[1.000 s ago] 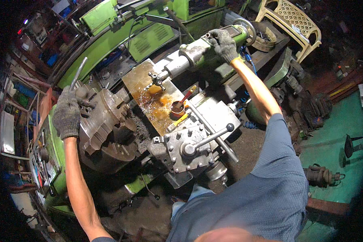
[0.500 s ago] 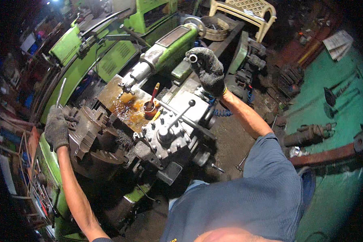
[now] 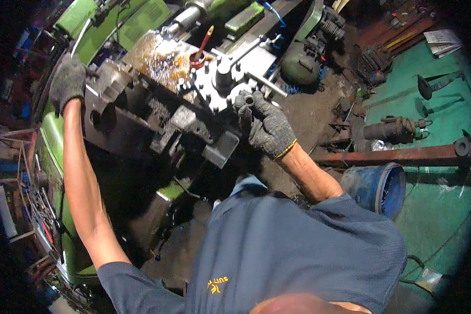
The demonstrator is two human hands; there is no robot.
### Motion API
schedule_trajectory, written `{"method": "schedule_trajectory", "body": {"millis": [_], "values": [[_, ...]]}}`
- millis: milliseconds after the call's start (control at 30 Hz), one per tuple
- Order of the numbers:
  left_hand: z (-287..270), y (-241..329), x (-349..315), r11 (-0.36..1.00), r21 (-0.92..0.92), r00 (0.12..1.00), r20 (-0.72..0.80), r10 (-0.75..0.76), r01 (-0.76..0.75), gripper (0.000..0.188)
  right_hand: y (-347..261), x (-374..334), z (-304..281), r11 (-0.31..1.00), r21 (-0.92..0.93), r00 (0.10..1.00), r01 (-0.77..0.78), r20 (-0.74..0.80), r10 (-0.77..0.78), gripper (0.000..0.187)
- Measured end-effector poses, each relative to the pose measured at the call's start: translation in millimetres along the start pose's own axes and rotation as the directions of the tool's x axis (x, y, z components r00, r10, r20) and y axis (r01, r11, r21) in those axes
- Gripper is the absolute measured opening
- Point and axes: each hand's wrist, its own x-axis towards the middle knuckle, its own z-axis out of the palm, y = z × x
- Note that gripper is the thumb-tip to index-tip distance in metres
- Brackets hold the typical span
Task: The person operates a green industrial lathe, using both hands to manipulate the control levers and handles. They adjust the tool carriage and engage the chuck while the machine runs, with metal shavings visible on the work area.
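Gripping a metal rod (image 3: 81,36) with my left hand (image 3: 68,81), I have my gloved fingers closed round its lower end, just beside the grey chuck (image 3: 112,83). My right hand (image 3: 271,125), gloved too, grasps a small hollow metal piece (image 3: 249,100), its round open end facing me; it overlaps the near corner of the bolted tool post (image 3: 214,86) in my view, and I cannot tell whether they touch. That tool post stands between my right hand and the oily plate (image 3: 144,49), and a straight bar (image 3: 269,85) juts out close above my knuckles. Past the post, a red-handled brush (image 3: 206,39) leans in a small reddish cup (image 3: 196,62), near shiny chips strewn over the plate. Green machine body (image 3: 51,149) runs along my left. Farther out to my right are a dark green tank (image 3: 300,69), a rusty beam (image 3: 403,155) and, near my elbow, a blue drum (image 3: 369,187).
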Motion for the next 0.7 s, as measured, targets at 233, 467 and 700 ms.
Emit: {"method": "schedule_trajectory", "body": {"millis": [233, 467, 700], "values": [[3, -18, 9, 1.0, 0.004, 0.997, 0.075, 0.019, -0.02, 0.048, 59, -30, -37, 0.982, 0.151, 0.991, -0.111, -0.061, 0.121, 0.029], [2, -19, 3, 1.0, 0.013, 1.0, 0.0, -0.012, 0.012, 0.048, 75, -27, -27, 0.47, -0.844, 0.958, 0.257, 0.158, -0.24, 0.034], [-39, 18, -25, 1.0, -0.008, 0.996, 0.085, -0.019, 0.02, 0.038, 31, 64, 90, 0.217, -0.92, 0.941, 0.325, 0.338, 0.023, 0.065]]}}
